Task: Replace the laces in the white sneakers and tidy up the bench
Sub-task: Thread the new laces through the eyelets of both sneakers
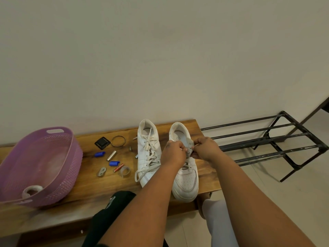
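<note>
Both hands are being shown over the right sneaker [185,177] in the head view: the left hand [173,153] and the right hand [204,147] are each pinching the lace [189,151] at the shoe's tongue. The left sneaker [148,154], loosely laced, is standing just beside it on the tabletop [85,189]. A purple basket [69,157] and small scattered items are lying to the left.

Home entryway suggested — black metal shoe rack [267,139] set against plain wall [160,59], wooden desk [89,198] beside it, tiled floor [267,189] seen below.
</note>
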